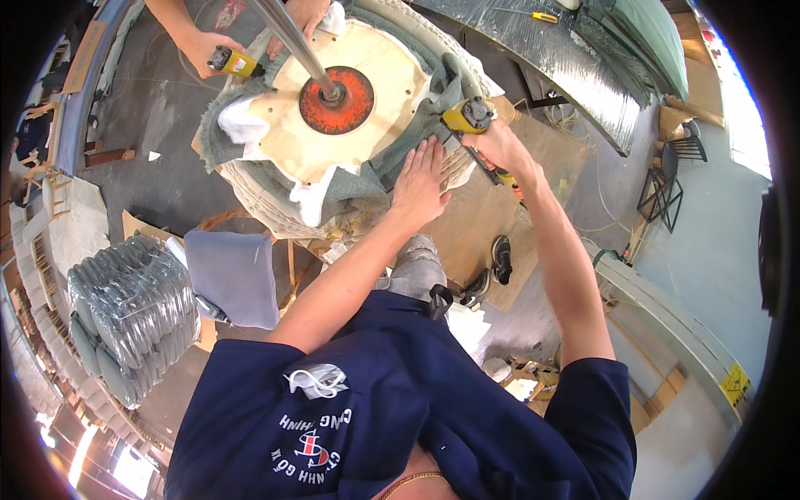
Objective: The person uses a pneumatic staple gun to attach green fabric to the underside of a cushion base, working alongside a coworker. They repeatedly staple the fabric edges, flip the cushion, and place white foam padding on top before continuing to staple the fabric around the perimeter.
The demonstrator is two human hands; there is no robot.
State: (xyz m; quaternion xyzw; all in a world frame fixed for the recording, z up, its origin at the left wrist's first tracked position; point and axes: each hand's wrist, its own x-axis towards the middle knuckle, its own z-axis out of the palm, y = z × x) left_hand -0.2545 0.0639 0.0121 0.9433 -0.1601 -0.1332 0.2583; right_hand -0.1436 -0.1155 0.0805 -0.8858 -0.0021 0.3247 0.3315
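Note:
A pale plywood panel (367, 50) lies in front of me, with a red-orange disc (315, 119) at its middle and a metal pole (287, 35) rising from it. Grey-green fabric (342, 185) is folded over the panel's edge, and white padding (312, 196) sticks out in places. My left hand (421, 182) lies flat on the fabric at the near right edge, fingers stretched. A yellow staple gun (468, 117) is gripped in my right hand (502, 148), its nose at the fabric's right edge. Across from me, a co-worker's hand (208, 52) holds another yellow staple gun (232, 62).
The co-worker's other hand (307, 15) is beside the pole. A dark shiny table (533, 50) bears a yellow-handled screwdriver (543, 17). To the left stand a grey padded chair (232, 279) and a plastic-wrapped stack (137, 308). Black shoes (501, 260) lie on the board below.

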